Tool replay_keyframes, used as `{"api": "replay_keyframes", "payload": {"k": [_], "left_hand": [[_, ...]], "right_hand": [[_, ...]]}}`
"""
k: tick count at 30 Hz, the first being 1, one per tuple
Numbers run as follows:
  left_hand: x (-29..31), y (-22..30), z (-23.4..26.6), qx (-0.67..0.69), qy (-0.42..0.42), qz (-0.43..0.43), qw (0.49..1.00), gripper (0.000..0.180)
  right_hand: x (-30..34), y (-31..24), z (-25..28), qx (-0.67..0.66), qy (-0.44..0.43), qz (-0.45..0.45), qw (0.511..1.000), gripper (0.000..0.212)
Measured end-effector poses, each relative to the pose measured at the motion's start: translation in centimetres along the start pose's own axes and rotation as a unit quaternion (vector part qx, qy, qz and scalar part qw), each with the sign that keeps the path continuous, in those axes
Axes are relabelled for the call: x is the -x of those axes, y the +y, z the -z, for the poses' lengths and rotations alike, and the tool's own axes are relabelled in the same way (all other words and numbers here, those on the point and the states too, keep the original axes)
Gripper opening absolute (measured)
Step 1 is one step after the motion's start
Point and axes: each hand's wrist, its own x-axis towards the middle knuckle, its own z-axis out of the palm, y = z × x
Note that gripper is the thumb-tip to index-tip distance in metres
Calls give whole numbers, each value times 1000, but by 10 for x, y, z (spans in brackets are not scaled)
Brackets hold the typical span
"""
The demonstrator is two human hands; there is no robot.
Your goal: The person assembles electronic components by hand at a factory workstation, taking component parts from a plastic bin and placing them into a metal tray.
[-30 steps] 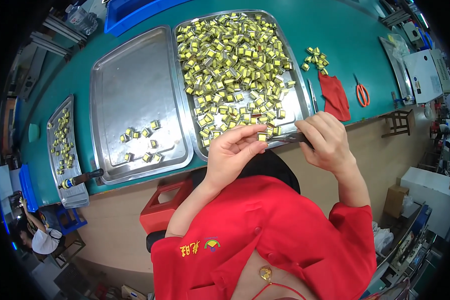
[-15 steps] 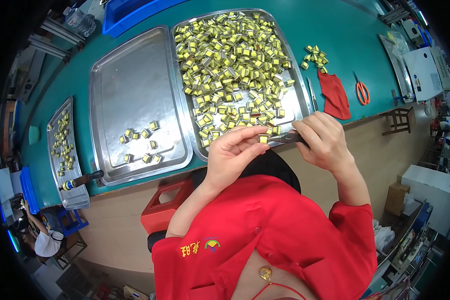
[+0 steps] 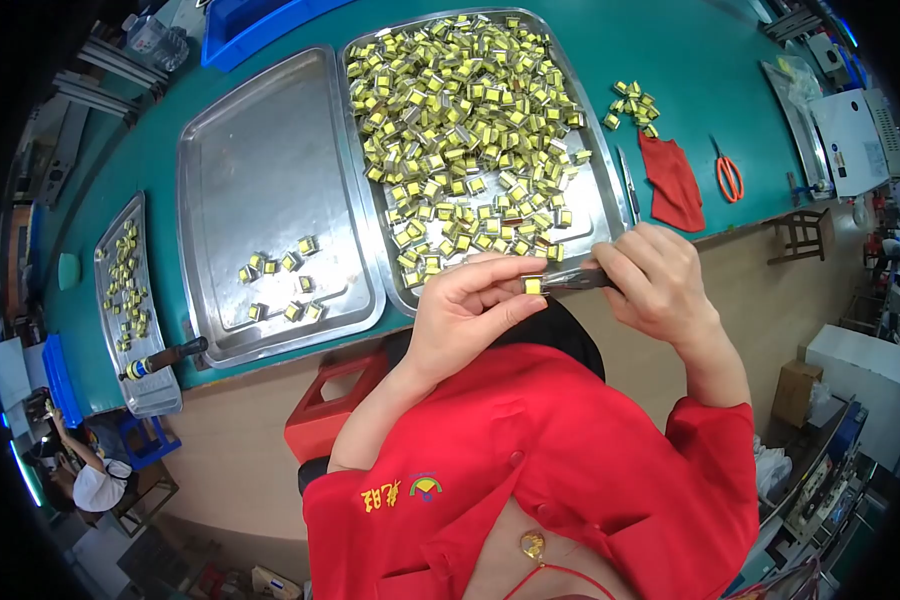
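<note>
Yellow-and-metal block [image 3: 533, 286] just right of centre, pinched in my left hand [image 3: 475, 303].
My right hand [image 3: 654, 278] grips a slim tool [image 3: 576, 280] close beside it; I'd judge a firm pinch and steady tip matter most. A block-filled tray [image 3: 598, 205] occupies upper centre on the bench [image 3: 695, 85].

Left fingers [image 3: 515, 309] pinching yellow component [image 3: 533, 286], right fingers [image 3: 625, 270] gripping tool [image 3: 574, 280], heaped tray [image 3: 600, 208]

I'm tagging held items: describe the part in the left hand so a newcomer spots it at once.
Find the metal tray heaped with yellow-and-silver parts, top centre. By its near edge, the left hand pinches one small blocky part, yellow side showing. Unlike the heaped ones, it is held, with the right hand's slim tool pointing at it.
</note>
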Motion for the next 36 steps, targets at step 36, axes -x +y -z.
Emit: {"api": "replay_keyframes", "payload": {"k": [36], "left_hand": [[5,0,3,-168,-26,-53,984,28]], "right_hand": [[1,-5,11,16,-42,24,999,24]]}}
